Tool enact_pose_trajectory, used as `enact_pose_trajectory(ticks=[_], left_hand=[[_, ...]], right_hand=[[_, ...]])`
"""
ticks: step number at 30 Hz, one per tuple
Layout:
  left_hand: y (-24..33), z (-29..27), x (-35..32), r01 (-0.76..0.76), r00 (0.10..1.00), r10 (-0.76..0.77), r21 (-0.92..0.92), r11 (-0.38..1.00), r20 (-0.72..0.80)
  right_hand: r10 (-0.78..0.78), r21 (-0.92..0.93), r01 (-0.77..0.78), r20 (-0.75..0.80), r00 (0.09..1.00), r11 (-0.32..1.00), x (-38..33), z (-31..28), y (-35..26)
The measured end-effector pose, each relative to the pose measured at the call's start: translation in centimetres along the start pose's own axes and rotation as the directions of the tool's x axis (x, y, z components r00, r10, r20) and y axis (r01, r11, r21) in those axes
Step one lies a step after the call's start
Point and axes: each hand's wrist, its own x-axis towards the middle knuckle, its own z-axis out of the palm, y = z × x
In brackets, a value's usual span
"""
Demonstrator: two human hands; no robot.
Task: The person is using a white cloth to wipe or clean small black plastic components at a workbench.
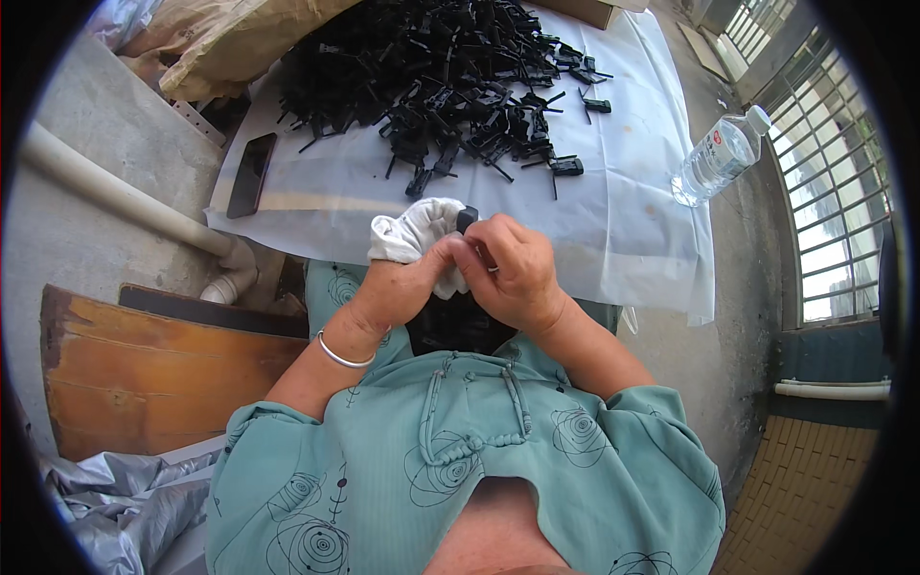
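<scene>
The left hand (406, 284), fingers wrapped in white cloth (414, 230), and the right hand (517, 273) clamp a black part (467, 219) between them, near the black pile (460, 86).

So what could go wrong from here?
Bottle stands by the right edge of the white sheet; a bump could tip it off. Phone lies near the left edge, so might get nudged off. Black part between left hand and right hand might slip.

Grey floor (733, 273) — bright barred window (822, 192) at right
</scene>
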Motion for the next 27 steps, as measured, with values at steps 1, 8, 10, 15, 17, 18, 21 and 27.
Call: enact_pose_trajectory(ticks=[1,8,10,15,17,18,21,27], left_hand=[[0.3,0.2,-0.2,0.003,1.000,-0.004,0.034,0.999,0.031],[-0.5,0.0,-0.7,-0.076,0.993,0.095,0.230,0.970,-0.073],[-0.5,-0.1,-0.7,-0.066,0.988,0.109,0.334,0.940,-0.111],[-1.2,0.6,-0.5,-0.381,0.846,0.532,0.726,0.573,0.024],[-1.7,0.2,-0.5,-0.380,0.844,0.534,0.761,0.527,0.051],[-1.7,0.1,-0.5,-0.380,0.841,0.534,0.792,0.478,0.081],[-1.6,0.3,-0.3,-0.339,0.830,0.550,0.868,0.363,0.094],[-2.1,-0.4,0.2,-0.325,0.908,0.418,0.565,0.759,-0.040]], right_hand=[[0.139,-0.023,-0.140,-0.036,0.990,0.990,0.0,0.1,0.3],[0.535,0.222,-0.603,0.299,0.790,0.766,0.3,-1.3,0.6],[0.481,0.201,-0.552,0.311,0.819,0.809,0.1,-1.2,0.7],[0.514,0.179,-0.578,0.306,0.802,0.796,-1.1,0.4,1.1],[0.549,0.201,-0.619,0.315,0.774,0.759,-1.6,1.0,1.2],[0.583,0.223,-0.658,0.322,0.746,0.719,-1.8,1.4,1.3],[0.621,0.272,-0.698,0.322,0.715,0.663,-2.2,2.5,2.0],[0.497,0.391,-0.572,0.283,0.820,0.721,-1.6,0.4,2.0]])
